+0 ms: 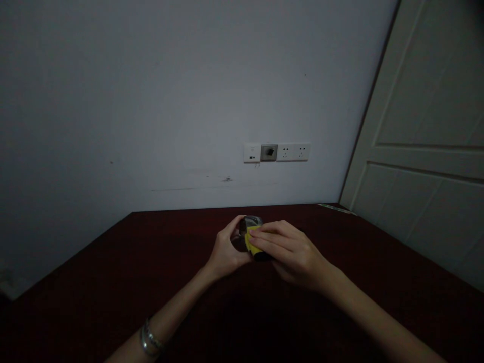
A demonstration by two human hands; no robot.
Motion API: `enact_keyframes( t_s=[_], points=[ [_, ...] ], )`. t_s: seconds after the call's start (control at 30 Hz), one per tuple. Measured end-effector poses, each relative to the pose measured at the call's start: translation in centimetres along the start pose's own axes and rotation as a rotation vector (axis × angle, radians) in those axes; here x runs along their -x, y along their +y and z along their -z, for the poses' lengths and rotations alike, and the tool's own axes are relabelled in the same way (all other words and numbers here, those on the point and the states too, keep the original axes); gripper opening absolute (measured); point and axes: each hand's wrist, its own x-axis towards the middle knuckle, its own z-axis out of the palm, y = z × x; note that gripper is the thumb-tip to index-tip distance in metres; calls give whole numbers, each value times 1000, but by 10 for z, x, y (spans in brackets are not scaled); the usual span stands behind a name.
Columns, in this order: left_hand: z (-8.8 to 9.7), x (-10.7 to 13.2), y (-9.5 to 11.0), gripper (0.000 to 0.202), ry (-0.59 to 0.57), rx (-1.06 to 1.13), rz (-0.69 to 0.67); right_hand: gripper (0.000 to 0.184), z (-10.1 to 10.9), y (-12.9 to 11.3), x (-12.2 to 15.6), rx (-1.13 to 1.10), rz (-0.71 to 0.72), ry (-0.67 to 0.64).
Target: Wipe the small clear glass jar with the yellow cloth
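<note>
Near the middle of the table, my left hand (227, 252) is wrapped round a small see-through vessel (249, 221) that looks like a glass cup. Its rounded edge shows above the fingers, and it appears tilted. My right hand (297, 252) presses a yellow pad or cloth (252, 241), dark along its lower edge, against the vessel's near right side. The right fingers lie together over the yellow piece, while the thumb is hidden below. Dim light and the fingers hide much of both things. A metal bracelet (150, 339) circles the left wrist.
Both hands are over a dark red table (170, 232) whose far edge meets a pale wall (151, 101). A row of sockets and switches (285, 152) is set in the wall. At the right stands a white panelled door (423, 151), with a thin strip (336, 208) lying near it.
</note>
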Motion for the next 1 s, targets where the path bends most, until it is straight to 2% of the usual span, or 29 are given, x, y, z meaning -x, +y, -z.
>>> enact_keyframes(
  t_s=[0.2, 0.47, 0.77, 1.0],
  points=[
    [2, 7, -9, 84, 25, -47, 19, 56, -6, 4, 6, 3, -133, 106],
    [-1, 0, 4, 75, 35, -66, -29, 46, -3, -7, -2, 40, -60, 61],
    [2, 8, -6, 90, 73, -151, 21, 57, -6, 3, 6, 43, -164, 160],
    [-2, -2, -5, 84, 50, 14, 41, 48, -6, -8, 1, 46, -75, 95]
  ],
)
